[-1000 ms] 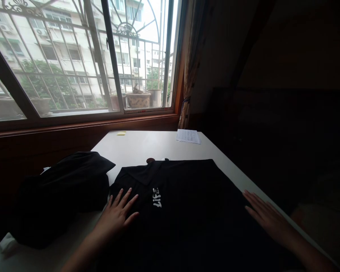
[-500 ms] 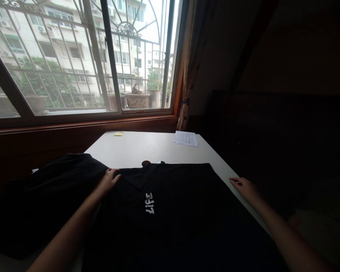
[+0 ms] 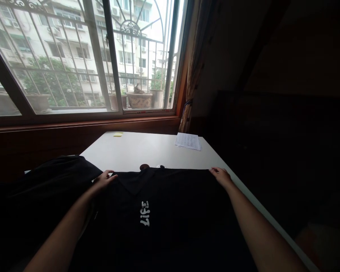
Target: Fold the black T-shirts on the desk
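A black T-shirt (image 3: 175,219) lies spread over the white table (image 3: 147,151), with white "LiFE" lettering sideways on its front. At its far left corner, the fingers and thumb of my left hand (image 3: 103,180) close on the cloth. My right hand (image 3: 222,177) pinches the far right corner between thumb and fingers. A folded flap shows along the far edge, close to my left hand. The near part of the shirt is lost in the dark. To the left of my left arm is a heap of black cloth (image 3: 53,177).
Just beyond the shirt's far edge lie a dark brown disc (image 3: 144,166) and a black-and-white round item (image 3: 161,166). Written papers (image 3: 188,141) and a yellow sticky note (image 3: 118,134) rest at the table's far end. Past it are a barred window (image 3: 82,60) and a tied curtain (image 3: 188,102).
My right hand has come left from the table's right edge and taken hold of the shirt's far right corner. The shirt's far edge sits slightly nearer. My left hand stays at its corner.
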`<act>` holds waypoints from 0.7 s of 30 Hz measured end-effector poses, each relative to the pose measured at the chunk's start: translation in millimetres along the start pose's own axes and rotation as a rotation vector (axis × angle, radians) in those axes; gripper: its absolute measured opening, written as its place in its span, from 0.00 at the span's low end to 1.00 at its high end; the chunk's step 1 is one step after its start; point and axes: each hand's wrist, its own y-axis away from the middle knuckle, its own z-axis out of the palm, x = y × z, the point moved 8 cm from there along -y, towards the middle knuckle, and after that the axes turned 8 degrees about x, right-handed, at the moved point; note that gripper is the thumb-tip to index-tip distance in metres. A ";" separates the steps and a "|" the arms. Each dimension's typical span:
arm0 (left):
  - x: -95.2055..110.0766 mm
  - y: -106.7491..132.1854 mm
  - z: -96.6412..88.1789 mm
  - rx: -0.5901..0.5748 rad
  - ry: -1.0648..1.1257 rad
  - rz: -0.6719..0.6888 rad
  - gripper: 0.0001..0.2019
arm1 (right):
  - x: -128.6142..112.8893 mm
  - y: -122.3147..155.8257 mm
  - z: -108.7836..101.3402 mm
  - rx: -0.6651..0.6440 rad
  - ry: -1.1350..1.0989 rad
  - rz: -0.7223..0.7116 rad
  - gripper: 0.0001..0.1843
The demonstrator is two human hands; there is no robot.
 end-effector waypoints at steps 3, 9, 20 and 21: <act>0.9 -8.2 1.5 0.016 -0.010 -0.027 0.23 | 0.0 -4.2 3.5 -0.009 -0.014 -0.007 0.17; 4.7 -26.6 7.6 0.028 -0.051 -0.001 0.13 | 2.6 -7.5 8.7 -0.057 -0.085 -0.050 0.13; 9.6 -16.0 3.1 0.238 -0.265 0.064 0.09 | 5.4 -19.0 15.6 -0.035 0.006 -0.100 0.13; 12.7 -12.6 3.3 0.269 -0.304 0.076 0.09 | 2.9 -18.6 14.3 -0.012 0.041 -0.110 0.12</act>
